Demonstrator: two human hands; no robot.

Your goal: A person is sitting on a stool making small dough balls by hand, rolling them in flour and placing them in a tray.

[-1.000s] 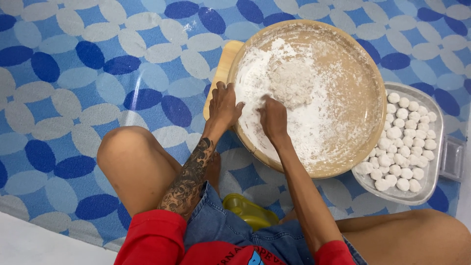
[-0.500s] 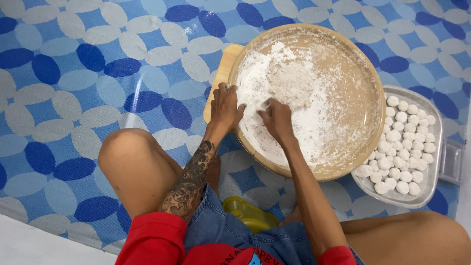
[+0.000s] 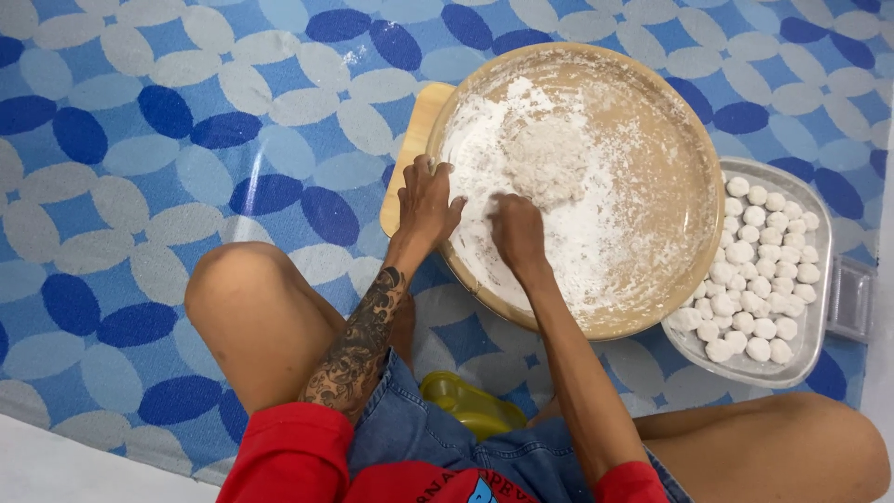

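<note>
I see my left hand (image 3: 426, 200) resting flat, fingers spread, on the rim of the round floured wooden tray (image 3: 689, 168), as before. My right hand (image 3: 517, 233) has curled its fingers narrow, pressing flour beside the dough lump (image 3: 548, 160), slightly nearer it now.

**Patterned mat and its load**

The floor is covered by a blue-and-white patterned mat (image 3: 186, 140). A round wooden tray (image 3: 694, 177), a wooden board (image 3: 410, 158), a metal tray (image 3: 819, 326) and a yellow object (image 3: 470, 405) are laid on it.
</note>
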